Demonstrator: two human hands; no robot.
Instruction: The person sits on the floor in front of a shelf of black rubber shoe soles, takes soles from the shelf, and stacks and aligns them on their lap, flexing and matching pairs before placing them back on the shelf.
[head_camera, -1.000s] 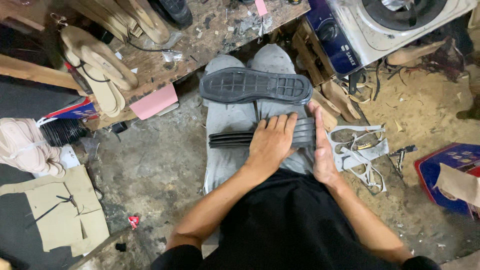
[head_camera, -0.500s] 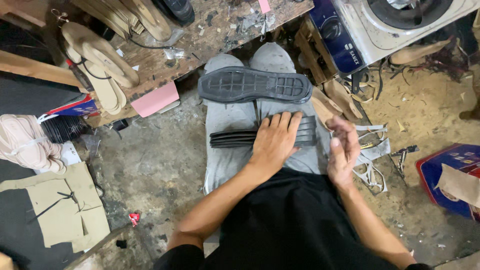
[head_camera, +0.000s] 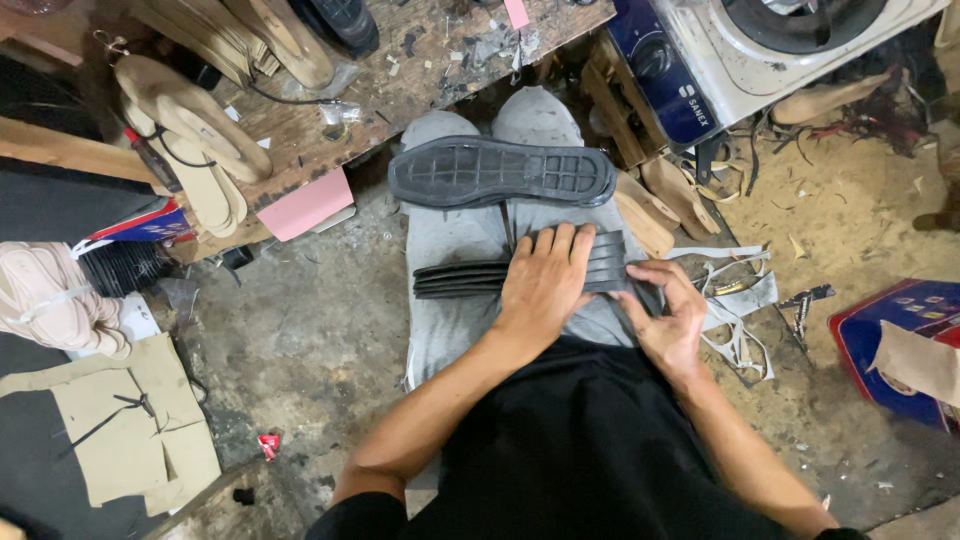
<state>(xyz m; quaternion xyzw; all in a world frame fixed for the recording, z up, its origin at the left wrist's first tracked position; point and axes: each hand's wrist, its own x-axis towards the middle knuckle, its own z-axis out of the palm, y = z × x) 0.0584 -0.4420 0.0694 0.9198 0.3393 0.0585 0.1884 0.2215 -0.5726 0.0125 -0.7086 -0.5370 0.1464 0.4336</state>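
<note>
Rubber strips (head_camera: 470, 277): black stack lying across the person's lap
Left hand (head_camera: 545, 283): fingers (head_camera: 560, 245) flat, spread, pressing the stack down
Right hand (head_camera: 672, 318): fingers curled, pinching the stack's right end
Shoe sole (head_camera: 500, 172): black, tread up, across the knees
Bench (head_camera: 420, 60): wooden, beyond the knees

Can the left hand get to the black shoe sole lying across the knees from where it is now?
Probably yes. The left hand lies flat on the stack of black strips on the lap, and the black sole sits just beyond its fingertips with nothing between them. It would have to lift off the strips first.
</note>
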